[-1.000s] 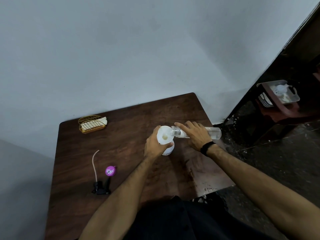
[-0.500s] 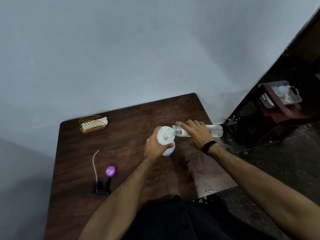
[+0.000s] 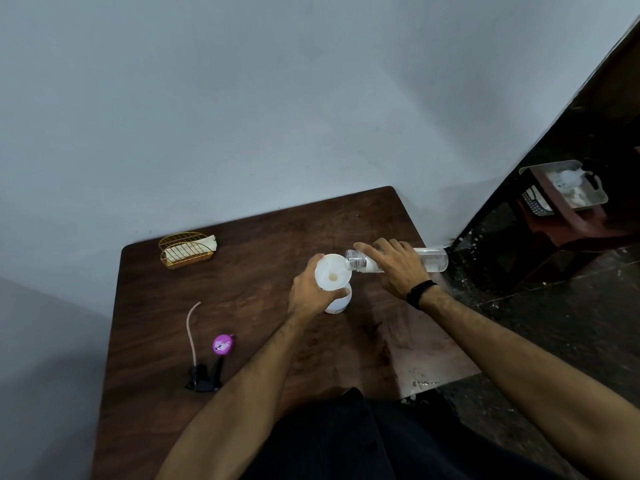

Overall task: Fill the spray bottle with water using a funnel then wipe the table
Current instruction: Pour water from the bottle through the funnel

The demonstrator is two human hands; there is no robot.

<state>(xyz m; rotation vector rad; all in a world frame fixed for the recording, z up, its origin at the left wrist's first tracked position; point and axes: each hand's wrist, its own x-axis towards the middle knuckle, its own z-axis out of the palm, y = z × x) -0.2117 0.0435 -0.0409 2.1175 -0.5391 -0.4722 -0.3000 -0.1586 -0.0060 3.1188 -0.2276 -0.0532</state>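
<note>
A white funnel (image 3: 330, 271) sits in the neck of a white spray bottle (image 3: 341, 301) standing near the middle of the dark wooden table (image 3: 249, 306). My left hand (image 3: 308, 294) grips the bottle and funnel from the left. My right hand (image 3: 394, 266) holds a clear water bottle (image 3: 431, 259) tipped almost flat, its open mouth over the funnel's rim. The black spray head (image 3: 204, 374) with its pale tube lies at the table's left front, beside a purple cap (image 3: 222, 344).
A gold wire holder (image 3: 185, 251) with white cloth or paper stands at the table's back left by the wall. To the right, past the table edge, is dark floor and a red stool with a grey tray (image 3: 568, 183).
The water bottle has been tipped a little further over the funnel. Both hands stay in place on the spray bottle and the water bottle.
</note>
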